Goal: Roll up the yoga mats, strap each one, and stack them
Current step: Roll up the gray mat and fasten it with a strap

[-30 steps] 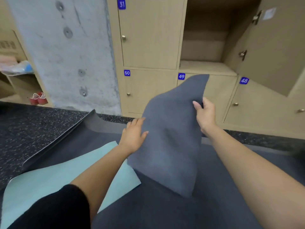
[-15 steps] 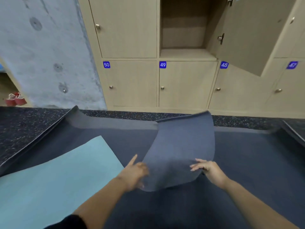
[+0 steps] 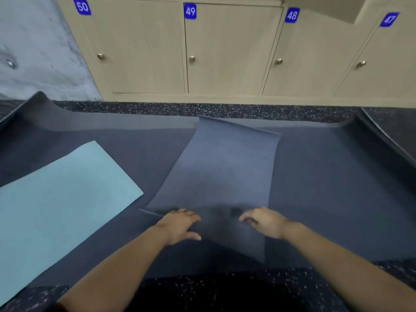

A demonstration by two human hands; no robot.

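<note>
At lower centre of the frame, left grip (image 3: 180, 225) lies palm-down on the near fold of the grey mat (image 3: 225, 172), fingers spread, pressing rather than clutching. Right grip (image 3: 264, 221) sits on the same fold with fingers bent. Its tips are smeared by blur, so pinching or just pressing: cannot tell. Likely reason for the pose: pinning the doubled-over end to start a tight roll. The mat's free flap runs up toward centre frame, and its far edge looks slightly lifted. It rests on a bigger dark mat (image 3: 337, 188) with curled corners. Teal mat (image 3: 63, 199) lies flat at left, cut off by the frame edge. No strap visible. Lockers (image 3: 225, 52) fill the top, upper parts cropped. The fold line itself is blurred.
</note>
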